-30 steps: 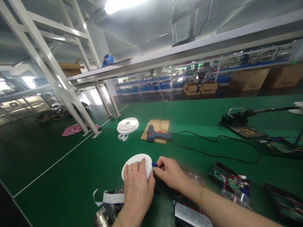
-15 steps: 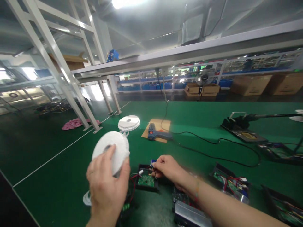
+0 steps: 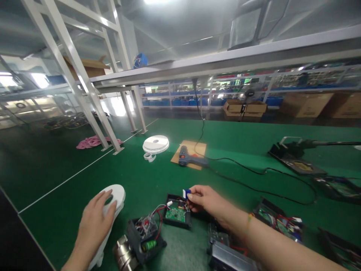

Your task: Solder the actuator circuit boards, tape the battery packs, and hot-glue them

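Note:
My left hand [image 3: 94, 220] rests over a white tape roll [image 3: 120, 195] at the lower left, its fingers spread near the hole; the hand covers part of the roll. Between thumb and fingers, my right hand [image 3: 201, 199] pinches a small blue part with a white face [image 3: 186, 193]. The part is at the back right corner of a black open housing with a green circuit board [image 3: 175, 213]. Red wires run from this housing to a second black housing [image 3: 146, 241], joined to a metal fitting [image 3: 124, 252].
A blue-grey glue gun [image 3: 191, 159] lies on cardboard [image 3: 180, 148], its black cord trailing right. Another white roll [image 3: 156, 143] lies behind, with small rings [image 3: 149, 156] beside it. More open housings [image 3: 278, 222] stand right. Metal posts [image 3: 96, 101] rise at left.
My left hand has lowered the white tape roll toward the lower left, and its fingers have spread. The second housing has come into clear view. My right hand still pinches the blue part.

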`<state>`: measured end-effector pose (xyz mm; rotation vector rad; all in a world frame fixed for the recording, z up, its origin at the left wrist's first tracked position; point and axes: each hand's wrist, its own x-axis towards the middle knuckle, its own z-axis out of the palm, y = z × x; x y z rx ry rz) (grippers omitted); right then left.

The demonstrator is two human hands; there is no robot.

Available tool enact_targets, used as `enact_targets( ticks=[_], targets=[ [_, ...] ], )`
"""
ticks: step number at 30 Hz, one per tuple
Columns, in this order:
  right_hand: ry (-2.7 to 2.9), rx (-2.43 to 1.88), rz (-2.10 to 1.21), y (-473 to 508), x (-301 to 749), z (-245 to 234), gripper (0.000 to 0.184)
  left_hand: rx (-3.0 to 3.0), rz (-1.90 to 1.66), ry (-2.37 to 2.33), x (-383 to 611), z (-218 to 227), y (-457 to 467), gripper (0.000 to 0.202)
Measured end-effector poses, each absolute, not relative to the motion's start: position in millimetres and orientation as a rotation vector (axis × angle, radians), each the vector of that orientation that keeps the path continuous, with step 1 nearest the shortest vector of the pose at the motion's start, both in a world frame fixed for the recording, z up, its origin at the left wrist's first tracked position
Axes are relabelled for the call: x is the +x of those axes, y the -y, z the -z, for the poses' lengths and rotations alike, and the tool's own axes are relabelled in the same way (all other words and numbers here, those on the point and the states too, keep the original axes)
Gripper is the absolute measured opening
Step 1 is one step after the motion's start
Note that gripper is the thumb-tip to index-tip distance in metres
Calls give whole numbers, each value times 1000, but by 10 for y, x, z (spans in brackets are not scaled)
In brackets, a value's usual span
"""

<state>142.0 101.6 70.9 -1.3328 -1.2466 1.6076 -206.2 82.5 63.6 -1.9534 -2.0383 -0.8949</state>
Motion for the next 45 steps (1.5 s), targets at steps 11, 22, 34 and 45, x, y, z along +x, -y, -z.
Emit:
enact_targets(
  ticks=[11,22,34,45],
  targets=[
    [1501,-1299,-1527,-1031,1477,-746,41,-2499,738,1607,-248,218,-123,52],
    [1977,-1139,-1578,-969,1542,-919,24,-2392,929,1353,-503,93,-12,50],
    [3052,-826,-484,-879,1316,-1202,7,-2314,993,1439,-477,9,24,36],
    [3254,-561,-381,-1047,1186,-1071,17,-2337,1090,1420,-475,23,-12,33]
  ],
)
